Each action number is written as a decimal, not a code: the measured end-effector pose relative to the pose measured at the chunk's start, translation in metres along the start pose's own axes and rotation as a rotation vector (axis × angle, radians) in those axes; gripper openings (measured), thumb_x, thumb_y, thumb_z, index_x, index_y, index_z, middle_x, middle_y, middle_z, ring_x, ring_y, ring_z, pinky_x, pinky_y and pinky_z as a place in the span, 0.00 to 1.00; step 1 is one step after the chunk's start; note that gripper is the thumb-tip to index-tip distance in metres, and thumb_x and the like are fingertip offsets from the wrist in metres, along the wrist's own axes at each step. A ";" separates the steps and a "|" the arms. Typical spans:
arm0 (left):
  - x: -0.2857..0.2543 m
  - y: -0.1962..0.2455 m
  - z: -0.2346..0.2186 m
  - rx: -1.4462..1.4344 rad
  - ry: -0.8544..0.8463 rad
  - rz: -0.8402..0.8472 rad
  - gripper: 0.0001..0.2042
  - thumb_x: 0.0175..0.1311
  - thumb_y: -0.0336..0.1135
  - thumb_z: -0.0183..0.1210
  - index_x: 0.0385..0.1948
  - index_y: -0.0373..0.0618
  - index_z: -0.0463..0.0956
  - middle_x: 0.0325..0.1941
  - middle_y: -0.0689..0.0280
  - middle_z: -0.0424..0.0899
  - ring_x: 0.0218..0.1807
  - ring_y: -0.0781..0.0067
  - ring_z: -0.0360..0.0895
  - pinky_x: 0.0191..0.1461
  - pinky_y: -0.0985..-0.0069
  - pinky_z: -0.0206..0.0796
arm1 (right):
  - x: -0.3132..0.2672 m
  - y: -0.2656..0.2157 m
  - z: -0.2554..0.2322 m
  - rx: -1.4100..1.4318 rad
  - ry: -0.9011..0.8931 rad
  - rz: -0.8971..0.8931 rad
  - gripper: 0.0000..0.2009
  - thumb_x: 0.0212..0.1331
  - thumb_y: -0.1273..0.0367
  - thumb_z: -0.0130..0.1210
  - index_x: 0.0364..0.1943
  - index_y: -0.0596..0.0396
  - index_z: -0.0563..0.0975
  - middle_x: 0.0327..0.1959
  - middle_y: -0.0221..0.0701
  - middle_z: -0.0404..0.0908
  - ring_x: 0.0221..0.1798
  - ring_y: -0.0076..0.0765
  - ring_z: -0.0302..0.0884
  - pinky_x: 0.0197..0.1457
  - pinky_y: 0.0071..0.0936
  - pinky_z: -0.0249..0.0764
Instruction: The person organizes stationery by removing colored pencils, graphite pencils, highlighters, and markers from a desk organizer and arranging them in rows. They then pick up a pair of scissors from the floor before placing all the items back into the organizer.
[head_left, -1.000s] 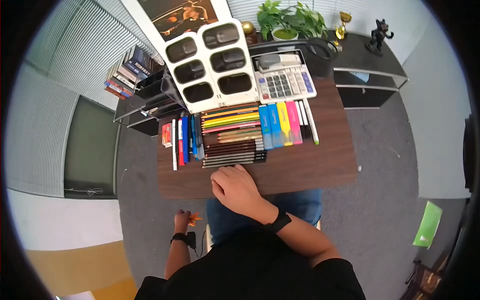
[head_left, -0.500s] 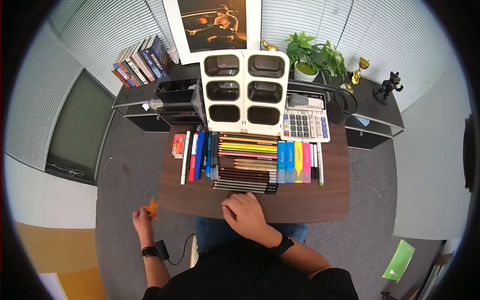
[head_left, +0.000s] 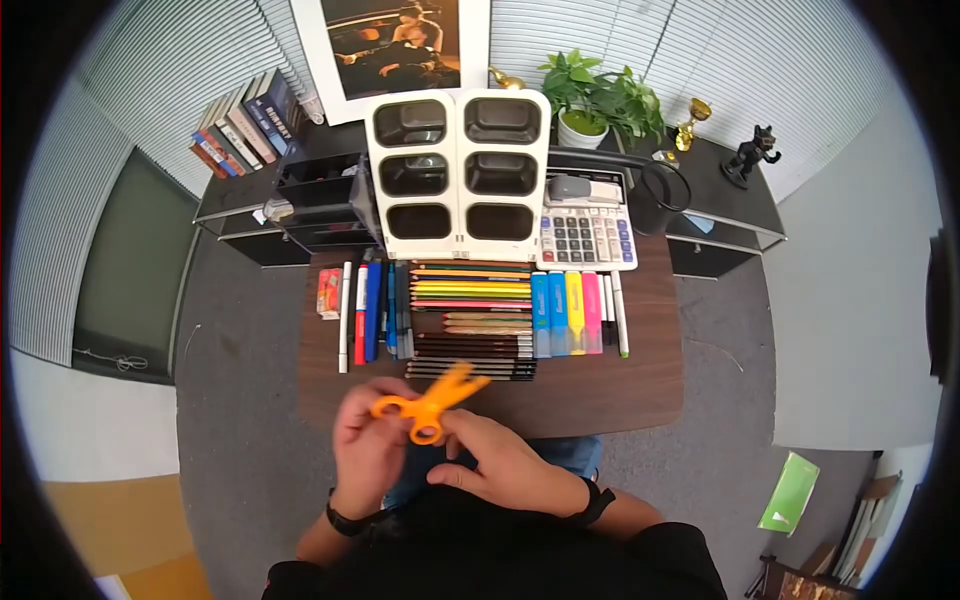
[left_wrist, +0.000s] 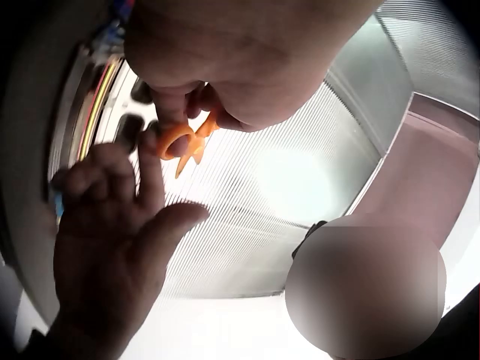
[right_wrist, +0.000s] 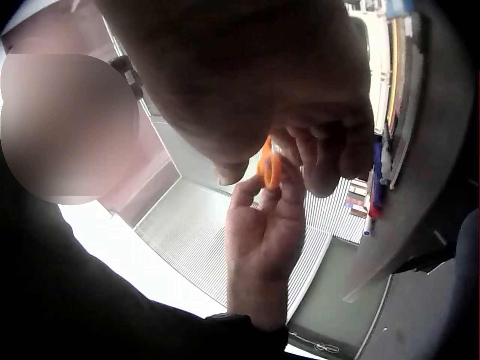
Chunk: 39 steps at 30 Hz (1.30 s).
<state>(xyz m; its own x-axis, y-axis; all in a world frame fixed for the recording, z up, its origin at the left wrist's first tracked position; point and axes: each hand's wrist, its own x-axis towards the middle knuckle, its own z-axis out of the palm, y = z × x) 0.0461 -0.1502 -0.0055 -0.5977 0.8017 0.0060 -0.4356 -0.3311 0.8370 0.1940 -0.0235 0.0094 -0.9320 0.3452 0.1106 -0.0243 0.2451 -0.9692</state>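
Observation:
A pair of small orange scissors is held over the front of the brown table by my left hand, which pinches it at the finger loops. Its blades stand a little apart, pointing away and to the right. My right hand is just right of the loops, its fingers loosely extended. In the left wrist view the right hand reaches a fingertip to the rim of one loop, palm facing the camera. The right wrist view shows the left hand with its fingers at the orange loop.
Pencils, highlighters and pens lie in rows on the table, with a small red box at left. Behind them stand a white six-compartment organizer, a calculator and a black mesh cup.
My left hand has brought the orange scissors up from beside the table to its front edge. My right hand has left the tabletop by the grey pencils and meets the left hand.

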 end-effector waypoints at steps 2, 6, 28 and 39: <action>0.009 -0.012 0.015 0.073 -0.141 -0.032 0.03 0.67 0.21 0.52 0.36 0.42 0.70 0.57 0.58 0.71 0.56 0.64 0.78 0.60 0.69 0.73 | -0.010 0.016 0.000 -0.070 0.089 0.042 0.13 0.67 0.64 0.60 0.48 0.59 0.77 0.40 0.40 0.79 0.39 0.47 0.78 0.43 0.40 0.74; 0.020 -0.010 0.028 0.445 -0.275 0.027 0.03 0.69 0.27 0.58 0.39 0.42 0.74 0.58 0.59 0.72 0.56 0.66 0.76 0.60 0.69 0.69 | -0.015 0.015 -0.014 0.030 0.251 0.040 0.12 0.69 0.68 0.58 0.50 0.60 0.77 0.42 0.42 0.79 0.42 0.49 0.81 0.44 0.38 0.76; 0.027 0.026 -0.025 0.805 -0.819 -0.130 0.13 0.68 0.30 0.63 0.53 0.42 0.80 0.49 0.60 0.81 0.52 0.61 0.80 0.56 0.68 0.72 | -0.019 0.013 -0.050 -0.035 -0.164 0.134 0.07 0.61 0.73 0.64 0.40 0.60 0.79 0.35 0.36 0.79 0.38 0.39 0.78 0.42 0.31 0.73; 0.103 0.148 -0.059 1.208 -0.173 0.300 0.11 0.64 0.23 0.61 0.48 0.41 0.80 0.51 0.59 0.82 0.48 0.58 0.83 0.51 0.68 0.75 | -0.041 0.040 -0.103 0.341 -0.233 0.412 0.09 0.64 0.76 0.62 0.46 0.62 0.80 0.46 0.36 0.79 0.44 0.33 0.78 0.46 0.27 0.73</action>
<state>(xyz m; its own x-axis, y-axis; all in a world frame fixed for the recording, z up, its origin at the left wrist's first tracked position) -0.1198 -0.1457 0.0867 -0.4303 0.8589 0.2777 0.6500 0.0813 0.7556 0.2689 0.0656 -0.0108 -0.9435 0.1320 -0.3041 0.2778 -0.1858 -0.9425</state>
